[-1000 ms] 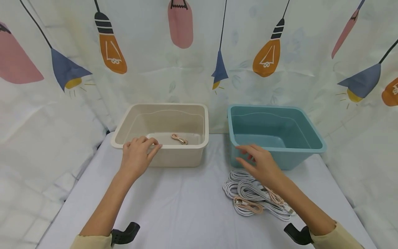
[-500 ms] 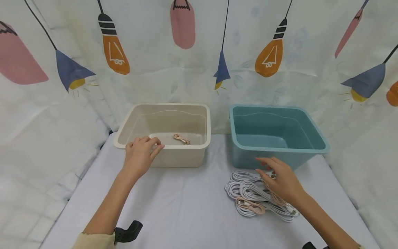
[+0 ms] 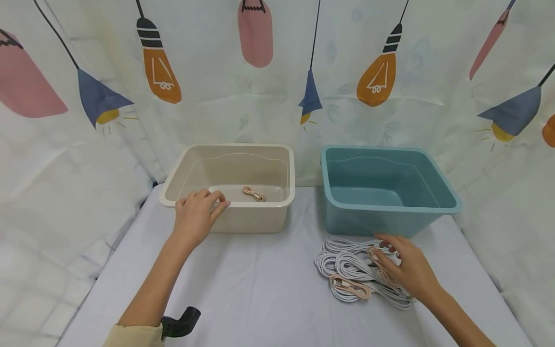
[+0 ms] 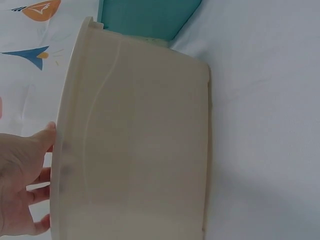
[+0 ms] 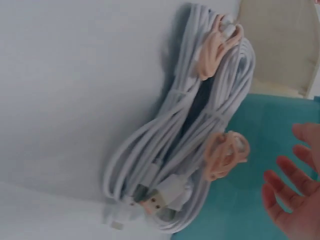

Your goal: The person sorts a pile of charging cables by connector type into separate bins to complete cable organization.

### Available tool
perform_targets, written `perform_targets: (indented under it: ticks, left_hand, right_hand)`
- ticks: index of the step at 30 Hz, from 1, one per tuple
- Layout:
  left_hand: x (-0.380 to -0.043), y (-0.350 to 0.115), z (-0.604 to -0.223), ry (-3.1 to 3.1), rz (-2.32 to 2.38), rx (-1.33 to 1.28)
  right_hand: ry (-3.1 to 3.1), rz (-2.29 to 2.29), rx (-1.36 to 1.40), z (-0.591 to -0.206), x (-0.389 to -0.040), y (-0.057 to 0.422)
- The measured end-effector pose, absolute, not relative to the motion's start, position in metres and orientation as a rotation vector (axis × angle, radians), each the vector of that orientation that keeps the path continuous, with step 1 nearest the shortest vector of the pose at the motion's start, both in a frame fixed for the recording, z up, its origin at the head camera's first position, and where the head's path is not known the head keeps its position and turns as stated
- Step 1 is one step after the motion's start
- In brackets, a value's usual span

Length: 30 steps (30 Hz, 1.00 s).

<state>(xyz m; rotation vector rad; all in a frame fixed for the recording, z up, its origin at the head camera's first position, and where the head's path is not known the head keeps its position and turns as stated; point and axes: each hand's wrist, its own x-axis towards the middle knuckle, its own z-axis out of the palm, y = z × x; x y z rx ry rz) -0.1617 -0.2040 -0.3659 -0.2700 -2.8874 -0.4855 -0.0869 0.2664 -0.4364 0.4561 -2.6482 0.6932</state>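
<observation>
In the head view, my left hand point(image 3: 196, 216) is at the front rim of a beige plastic bin point(image 3: 260, 219), fingers loosely bent. The left wrist view shows its fingertips right at the rim. A small peach cable coil point(image 3: 253, 193) lies inside this bin. My right hand point(image 3: 409, 265), fingers apart and gently curved, hovers close over a pile of coiled white cables point(image 3: 353, 265). Near its fingertips is a peach cable coil point(image 5: 226, 155) on top of the white ones. Another peach coil point(image 3: 349, 286) lies at the pile's front. White USB plugs point(image 5: 167, 192) show among the loops.
A teal bin point(image 3: 390, 219) stands behind the pile, right of the beige one. Both bins are at the back of a table covered with white cloth point(image 3: 264, 289). Behind them hangs a curtain point(image 3: 204, 72) printed with lamps and bulbs.
My right hand has moved down and to the right, from the front of the teal bin to the cable pile. The left hand stays at the beige bin's rim.
</observation>
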Motion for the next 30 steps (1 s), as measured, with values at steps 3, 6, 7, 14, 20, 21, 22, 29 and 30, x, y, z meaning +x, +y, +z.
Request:
perform_targets:
  ticks: [3,6,7,14,20,21,22,29,30]
  left_hand:
    - [-0.162,-0.204,-0.366,-2.889,-0.478,-0.269]
    - [-0.162,-0.204,-0.366,-2.889,-0.475,-0.269]
    - [-0.162,-0.204,-0.366,-2.888,-0.476,-0.27]
    - [-0.162,-0.204,-0.366,-2.89,-0.477,-0.272]
    - [-0.162,-0.203,-0.365,-2.89,-0.485,-0.27]
    - [-0.162,-0.203,-0.365,-2.891,-0.485,-0.27]
    - [-0.162,-0.203,-0.365,-2.891,-0.485,-0.27]
    - [-0.162,-0.203,-0.365,-2.892,-0.49,-0.269]
    - [-0.162,-0.203,-0.365,-2.892,-0.49,-0.27]
  right_hand:
    - [-2.657,0.705,0.437,-0.444,-0.084,0.271]
    - [-2.673,0.704,0.411,-0.451,-0.081,0.274]
    - [-2.679,0.702,0.403,-0.453,-0.081,0.275]
    - [-2.728,0.749,0.333,-0.466,-0.076,0.279]
    - [-2.825,0.8,0.264,-0.472,-0.076,0.281]
    - [-2.831,0.805,0.258,-0.472,-0.075,0.281]
    - [-2.838,0.813,0.251,-0.472,-0.075,0.281]
    - [-2.796,0.823,0.252,-0.475,-0.076,0.277]
    - [-2.799,0.825,0.246,-0.474,-0.076,0.276]
